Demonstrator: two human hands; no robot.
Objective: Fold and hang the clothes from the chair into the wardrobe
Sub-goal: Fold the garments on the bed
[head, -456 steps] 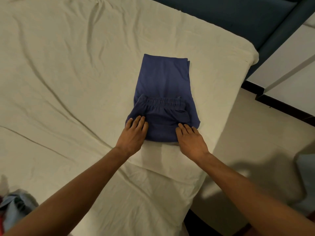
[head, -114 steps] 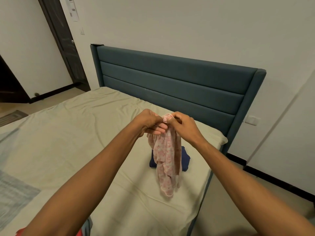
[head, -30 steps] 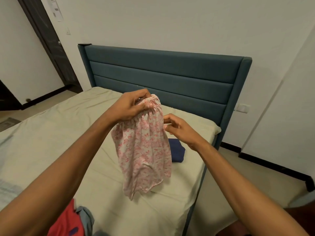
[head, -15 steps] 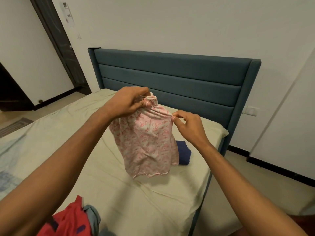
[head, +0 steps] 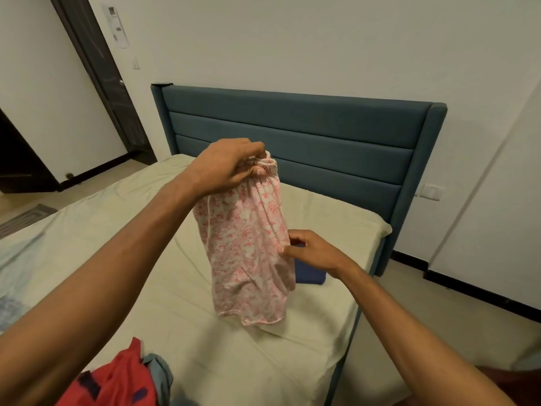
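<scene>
A small pink floral garment [head: 248, 247] with an elastic waistband hangs above the bed [head: 187, 294]. My left hand [head: 228, 168] grips the bunched waistband at the top. My right hand [head: 310, 250] is lower, at the garment's right edge, its fingers curled and pinching the cloth there. The hem dangles just over the sheet. Behind the garment, a folded dark blue piece of clothing [head: 310, 273] lies on the bed near its right edge, mostly hidden.
Red and grey-blue clothes [head: 123, 379] lie heaped at the near left. A teal padded headboard [head: 292, 133] stands behind the bed. A dark door [head: 99, 71] is at the far left, and bare floor [head: 439, 317] runs along the bed's right side.
My right hand has left the waistband and dropped down to the garment's right side. The left hand still holds the top, now gathered more tightly.
</scene>
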